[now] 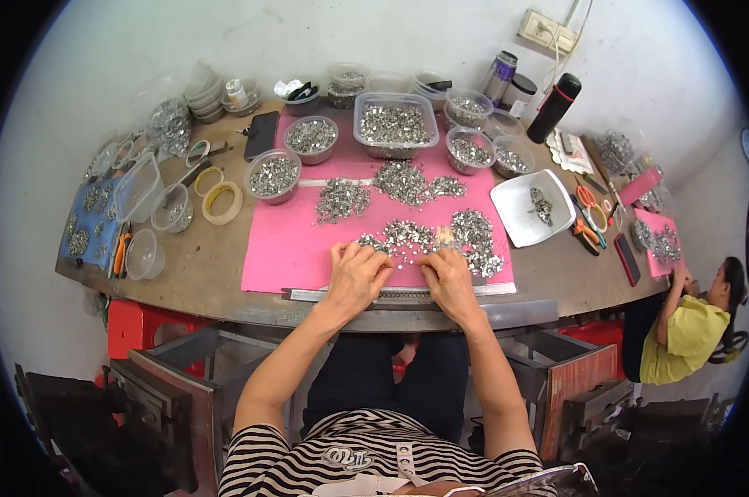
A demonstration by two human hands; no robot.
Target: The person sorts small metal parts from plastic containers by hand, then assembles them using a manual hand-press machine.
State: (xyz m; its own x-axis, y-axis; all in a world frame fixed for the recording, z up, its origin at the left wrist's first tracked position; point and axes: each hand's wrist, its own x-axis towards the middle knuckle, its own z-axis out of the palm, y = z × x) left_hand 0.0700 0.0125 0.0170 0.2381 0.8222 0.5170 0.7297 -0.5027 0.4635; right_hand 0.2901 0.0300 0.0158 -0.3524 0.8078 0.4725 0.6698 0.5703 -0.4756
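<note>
Pink mat (287,248) lies bare from left edge to left hand (358,273).

Left hand (361,270) and right hand (449,280) over a pink mat (285,248), silvery pieces (475,234) in heaps — plastic tubs (275,199) beyond

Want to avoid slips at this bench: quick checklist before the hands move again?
1. Both hands in view: ok. Left hand and right hand are over the near part of the pink mat.
2. Metal rail in front: ok, lies along the mat's near edge.
3. Small silver pieces within reach: ok, piles lie just beyond the hands.
4. Spot between the hands free of loose pieces: not ok, a few lie there.
5. Piece pinched in either hand: cannot tell, too small.
6. Co-worker's hand clear: ok, far right, at another pink mat.
</note>
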